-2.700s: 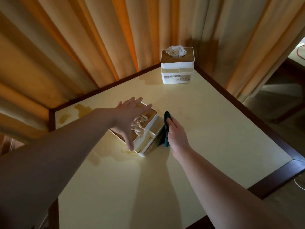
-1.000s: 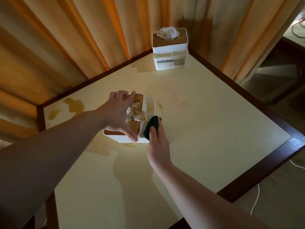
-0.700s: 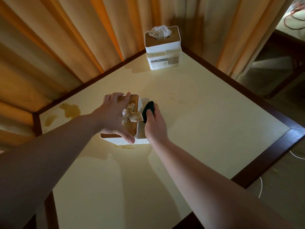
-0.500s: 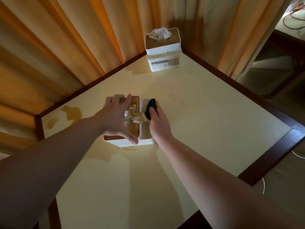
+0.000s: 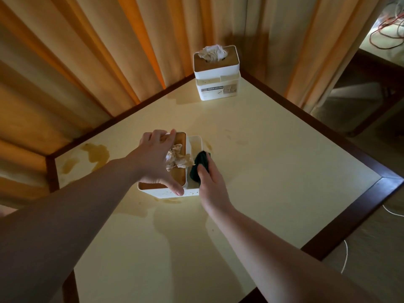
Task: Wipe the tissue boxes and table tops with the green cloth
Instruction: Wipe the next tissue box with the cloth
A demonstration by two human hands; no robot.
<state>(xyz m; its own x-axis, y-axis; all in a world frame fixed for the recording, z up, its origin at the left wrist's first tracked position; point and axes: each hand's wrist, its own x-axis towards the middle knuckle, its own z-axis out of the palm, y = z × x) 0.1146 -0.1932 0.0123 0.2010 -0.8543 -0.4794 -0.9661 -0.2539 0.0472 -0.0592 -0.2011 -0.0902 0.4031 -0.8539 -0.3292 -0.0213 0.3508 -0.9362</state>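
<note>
Looking down from your head camera, you see a large pale yellow table (image 5: 273, 171) with a dark wood border, pushed into a corner of hanging orange and cream curtains (image 5: 87, 51). Your two bare arms reach out over it.

Near the middle sits the tissue box you are working on (image 5: 168, 192), white with a wooden lid and a crumpled tissue poking up. Your left hand (image 5: 153, 162) grips it from above, fingers curled over the far edge and thumb on the near wall. Your right hand (image 5: 209, 178) is closed around the bunched green cloth (image 5: 200, 166), pressing it into the box's open side compartment.

Compared with half a second ago, the cloth has slid back toward you along that compartment, so the wiping stroke seems to be under way. The box's near wall shows brown specks and looks unfinished.

A second tissue box (image 5: 216, 75), labelled as a tissue holder, stands well apart in the far corner, apparently untouched. Brown spill stains (image 5: 96, 154) mark the table's left corner, with fainter smears just beside the near box. Thin cables (image 5: 345, 256) lie on the floor to the right. Nothing blocks your hands, though the loose tissue sits close to the cloth and could snag.
</note>
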